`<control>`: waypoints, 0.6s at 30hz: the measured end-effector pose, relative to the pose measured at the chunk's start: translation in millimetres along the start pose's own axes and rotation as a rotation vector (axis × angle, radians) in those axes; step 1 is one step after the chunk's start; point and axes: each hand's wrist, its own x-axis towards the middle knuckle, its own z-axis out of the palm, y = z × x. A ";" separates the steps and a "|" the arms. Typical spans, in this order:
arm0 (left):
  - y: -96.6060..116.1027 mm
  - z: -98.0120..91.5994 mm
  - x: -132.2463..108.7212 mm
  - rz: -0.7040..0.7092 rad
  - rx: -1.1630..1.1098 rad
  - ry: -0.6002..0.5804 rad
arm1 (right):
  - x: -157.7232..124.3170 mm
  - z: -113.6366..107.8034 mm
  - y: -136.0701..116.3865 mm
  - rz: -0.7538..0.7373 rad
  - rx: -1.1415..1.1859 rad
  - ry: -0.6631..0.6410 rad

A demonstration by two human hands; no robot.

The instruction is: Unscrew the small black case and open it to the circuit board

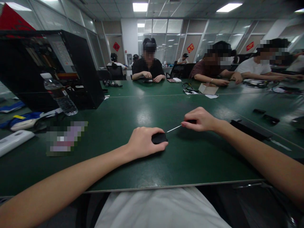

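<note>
On the green table, my left hand grips a small black box-like piece between thumb and fingers. My right hand is closed around the dark handle of a screwdriver. Its thin metal shaft points left and down, and the tip meets or nearly meets the upper right edge of the black piece. Whether the tip touches it I cannot tell. Most of the handle is hidden inside my right fingers.
An open black computer case and a water bottle stand at left. Near them lie a white power strip and a blurred-out flat item. A long black part lies right. Across the table, people sit near a small box.
</note>
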 end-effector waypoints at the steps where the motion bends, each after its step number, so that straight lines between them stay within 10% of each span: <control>1: 0.1 0.1 -0.1 -0.001 0.002 -0.001 | 0.1 0.5 -0.1 0.005 0.005 -0.005; 18: -4.4 0.9 0.1 0.039 -0.020 -0.033 | 2.5 27.1 3.2 0.003 0.156 -0.006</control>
